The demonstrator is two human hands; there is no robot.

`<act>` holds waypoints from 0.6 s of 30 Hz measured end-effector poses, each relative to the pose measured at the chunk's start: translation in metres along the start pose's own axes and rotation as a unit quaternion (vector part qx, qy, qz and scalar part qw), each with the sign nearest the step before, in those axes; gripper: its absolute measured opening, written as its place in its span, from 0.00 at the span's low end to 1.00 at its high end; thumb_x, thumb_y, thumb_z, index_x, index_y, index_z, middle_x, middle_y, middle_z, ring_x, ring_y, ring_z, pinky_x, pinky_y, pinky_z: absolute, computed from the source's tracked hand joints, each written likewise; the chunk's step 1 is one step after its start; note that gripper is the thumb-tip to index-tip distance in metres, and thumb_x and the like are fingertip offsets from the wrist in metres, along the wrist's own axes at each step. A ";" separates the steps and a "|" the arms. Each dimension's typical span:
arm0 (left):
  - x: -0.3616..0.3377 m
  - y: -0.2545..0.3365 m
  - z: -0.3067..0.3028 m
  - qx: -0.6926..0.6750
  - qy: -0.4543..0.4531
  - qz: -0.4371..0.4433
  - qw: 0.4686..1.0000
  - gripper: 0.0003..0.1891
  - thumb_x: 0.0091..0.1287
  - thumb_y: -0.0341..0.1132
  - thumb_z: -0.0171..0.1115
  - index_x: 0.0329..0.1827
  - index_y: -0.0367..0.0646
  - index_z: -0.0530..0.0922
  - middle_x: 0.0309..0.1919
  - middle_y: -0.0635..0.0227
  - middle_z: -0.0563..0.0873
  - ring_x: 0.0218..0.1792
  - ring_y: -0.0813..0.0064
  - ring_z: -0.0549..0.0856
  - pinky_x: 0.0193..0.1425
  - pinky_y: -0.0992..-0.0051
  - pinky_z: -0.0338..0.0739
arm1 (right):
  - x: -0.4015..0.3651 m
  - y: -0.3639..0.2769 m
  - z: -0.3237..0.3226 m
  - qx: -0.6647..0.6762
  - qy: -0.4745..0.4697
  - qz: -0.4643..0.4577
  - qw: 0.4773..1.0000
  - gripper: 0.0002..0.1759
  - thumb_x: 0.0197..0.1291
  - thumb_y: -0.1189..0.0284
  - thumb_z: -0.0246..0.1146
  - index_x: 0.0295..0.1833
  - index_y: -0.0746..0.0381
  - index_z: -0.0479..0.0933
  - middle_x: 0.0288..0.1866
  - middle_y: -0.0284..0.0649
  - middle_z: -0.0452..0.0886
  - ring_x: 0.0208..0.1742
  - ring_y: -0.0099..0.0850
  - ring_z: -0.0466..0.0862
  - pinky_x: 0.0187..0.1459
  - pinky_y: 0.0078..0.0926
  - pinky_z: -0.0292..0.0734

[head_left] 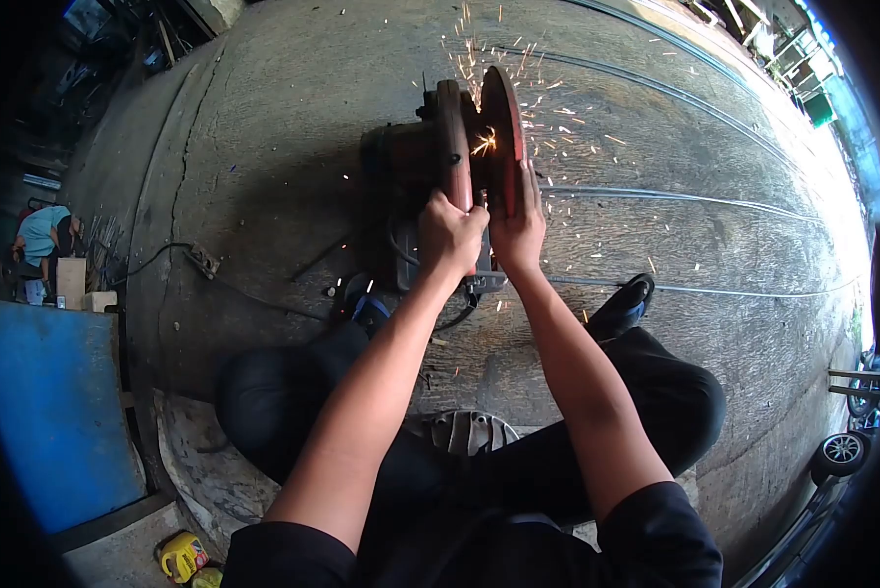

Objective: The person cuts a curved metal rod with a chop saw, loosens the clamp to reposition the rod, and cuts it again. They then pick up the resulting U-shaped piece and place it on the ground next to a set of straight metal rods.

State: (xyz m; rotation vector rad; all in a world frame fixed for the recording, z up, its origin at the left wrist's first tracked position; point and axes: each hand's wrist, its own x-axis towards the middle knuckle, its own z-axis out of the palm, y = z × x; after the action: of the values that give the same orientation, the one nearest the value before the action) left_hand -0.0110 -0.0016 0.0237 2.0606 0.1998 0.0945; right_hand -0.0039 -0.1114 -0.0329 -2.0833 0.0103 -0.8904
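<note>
Head view: my left hand [452, 238] is clamped on the handle [458, 181] of the sparking machine [406, 152], on the floor [293, 59] ahead; my right hand [518, 238] lies along its red disc [504, 118], grip unclear. A slip inward could cut fingers; sparks could burn bare arms. Rough floor, long metal rods [675, 194], a bent-over person [44, 235] beyond a blue panel [53, 402].

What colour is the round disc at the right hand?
The disc looks dull red, darker toward its top; the head view shows it.
</note>
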 end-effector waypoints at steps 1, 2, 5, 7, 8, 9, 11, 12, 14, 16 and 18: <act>0.002 -0.005 0.003 -0.016 0.005 0.012 1.000 0.15 0.49 0.34 0.61 0.30 0.27 0.71 0.19 0.48 0.80 0.24 0.57 0.82 0.28 0.64 0.76 | 0.000 -0.001 0.000 -0.004 0.002 0.001 1.000 0.30 0.58 0.75 0.59 0.69 0.56 0.64 0.67 0.54 0.67 0.59 0.55 0.75 0.50 0.44 0.78; 0.003 -0.009 0.006 -0.032 0.010 0.024 0.999 0.13 0.50 0.31 0.61 0.30 0.27 0.70 0.14 0.58 0.79 0.14 0.71 0.80 0.19 0.71 0.74 | 0.001 -0.002 0.000 -0.008 0.003 0.001 1.000 0.31 0.58 0.75 0.59 0.69 0.56 0.64 0.67 0.54 0.67 0.59 0.55 0.75 0.50 0.44 0.78; 0.004 -0.014 0.008 -0.036 0.012 0.006 0.999 0.16 0.49 0.36 0.61 0.30 0.28 0.72 0.23 0.40 0.81 0.32 0.45 0.84 0.36 0.57 0.78 | -0.001 0.001 0.000 0.001 0.004 -0.006 1.000 0.30 0.58 0.74 0.59 0.69 0.56 0.64 0.67 0.54 0.67 0.58 0.55 0.75 0.50 0.44 0.78; 0.003 -0.011 0.007 -0.042 0.004 -0.003 0.999 0.16 0.49 0.36 0.61 0.30 0.28 0.72 0.23 0.40 0.81 0.32 0.45 0.84 0.36 0.57 0.78 | 0.000 -0.001 -0.001 0.000 0.003 -0.005 1.000 0.31 0.58 0.74 0.59 0.69 0.56 0.64 0.67 0.54 0.67 0.58 0.55 0.75 0.49 0.44 0.78; 0.003 -0.010 0.006 -0.047 -0.005 -0.012 0.999 0.17 0.49 0.36 0.61 0.31 0.27 0.72 0.24 0.40 0.81 0.32 0.45 0.84 0.36 0.57 0.78 | 0.000 -0.002 -0.002 -0.001 0.001 -0.004 1.000 0.31 0.58 0.74 0.59 0.69 0.57 0.64 0.67 0.54 0.67 0.58 0.55 0.75 0.49 0.44 0.79; 0.002 -0.009 0.005 -0.047 -0.005 -0.012 0.999 0.17 0.49 0.36 0.61 0.31 0.27 0.72 0.24 0.40 0.81 0.32 0.45 0.84 0.36 0.57 0.78 | 0.000 -0.002 -0.001 -0.001 0.001 -0.004 1.000 0.31 0.58 0.74 0.59 0.69 0.57 0.64 0.67 0.54 0.67 0.58 0.55 0.75 0.49 0.44 0.79; 0.001 -0.006 0.004 -0.024 -0.001 -0.023 0.999 0.16 0.49 0.36 0.61 0.31 0.27 0.72 0.23 0.40 0.81 0.31 0.45 0.84 0.36 0.58 0.78 | -0.002 -0.001 -0.001 0.000 -0.005 0.008 1.000 0.31 0.58 0.75 0.59 0.69 0.56 0.63 0.67 0.53 0.66 0.58 0.55 0.75 0.48 0.44 0.79; 0.000 -0.004 0.003 -0.024 -0.001 -0.024 0.999 0.16 0.49 0.36 0.61 0.31 0.27 0.72 0.23 0.40 0.81 0.31 0.45 0.84 0.36 0.58 0.78 | -0.002 -0.001 -0.001 -0.001 -0.005 0.009 1.000 0.31 0.58 0.75 0.59 0.69 0.56 0.63 0.67 0.53 0.66 0.58 0.55 0.75 0.48 0.44 0.79; -0.001 0.002 0.000 -0.049 -0.019 -0.034 0.998 0.16 0.49 0.36 0.61 0.31 0.27 0.72 0.24 0.40 0.81 0.32 0.45 0.85 0.36 0.57 0.78 | -0.002 -0.001 -0.001 -0.012 -0.008 0.009 1.000 0.32 0.57 0.75 0.59 0.69 0.56 0.63 0.68 0.52 0.66 0.58 0.54 0.75 0.48 0.43 0.79; 0.002 -0.009 0.005 -0.042 -0.011 -0.019 0.999 0.16 0.50 0.36 0.61 0.31 0.28 0.72 0.23 0.40 0.81 0.31 0.46 0.85 0.35 0.58 0.78 | -0.002 0.000 -0.001 -0.012 -0.007 0.008 1.000 0.32 0.57 0.76 0.59 0.69 0.55 0.63 0.68 0.52 0.66 0.59 0.54 0.75 0.48 0.43 0.79; 0.003 -0.012 0.007 -0.035 -0.003 -0.003 0.999 0.16 0.50 0.36 0.60 0.31 0.28 0.72 0.23 0.41 0.81 0.30 0.46 0.85 0.35 0.58 0.78 | -0.002 0.001 0.000 -0.011 -0.005 0.006 1.000 0.32 0.56 0.76 0.59 0.69 0.55 0.63 0.68 0.51 0.66 0.59 0.54 0.75 0.48 0.43 0.79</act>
State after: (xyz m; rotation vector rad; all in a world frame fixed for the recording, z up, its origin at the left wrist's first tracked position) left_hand -0.0081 -0.0014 0.0104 1.9896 0.1966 0.0897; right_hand -0.0055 -0.1114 -0.0347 -2.1060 0.0285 -0.8765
